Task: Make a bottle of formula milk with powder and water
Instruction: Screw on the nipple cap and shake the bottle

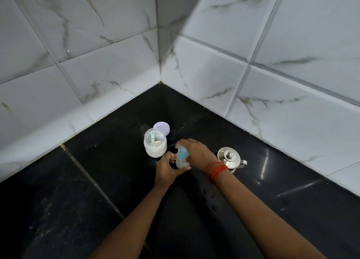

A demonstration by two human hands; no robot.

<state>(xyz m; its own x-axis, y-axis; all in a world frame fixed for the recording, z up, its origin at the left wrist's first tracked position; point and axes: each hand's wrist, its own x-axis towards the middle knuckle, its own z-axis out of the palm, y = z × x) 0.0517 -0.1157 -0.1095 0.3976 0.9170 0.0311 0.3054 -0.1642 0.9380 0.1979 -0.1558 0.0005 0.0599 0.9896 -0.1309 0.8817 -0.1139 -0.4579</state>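
**We hold the bottle [182,157] in both hands.**
Our left hand [168,168] grips its body and our right hand [194,151] curls over its blue top. A steel kettle [229,157] stands beside the right wrist; the open powder jar [155,147] and its lid [161,127] lie beyond the left hand.

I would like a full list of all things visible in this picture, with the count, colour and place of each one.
bottle: one, clear with a blue top, between the two hands
jar: one, clear, open, white powder inside, left of the bottle
scoop: one, pale green, inside the jar
lid: one, lilac, just behind the jar
kettle: one, steel, lidded, right of the bottle, partly behind the right wrist
counter: one, black, under everything
wall tiles: several, white with grey veins, on two sides of the corner
thread: red, wound around the right wrist
left hand: one, holds the bottle's lower part
right hand: one, grips the bottle's top
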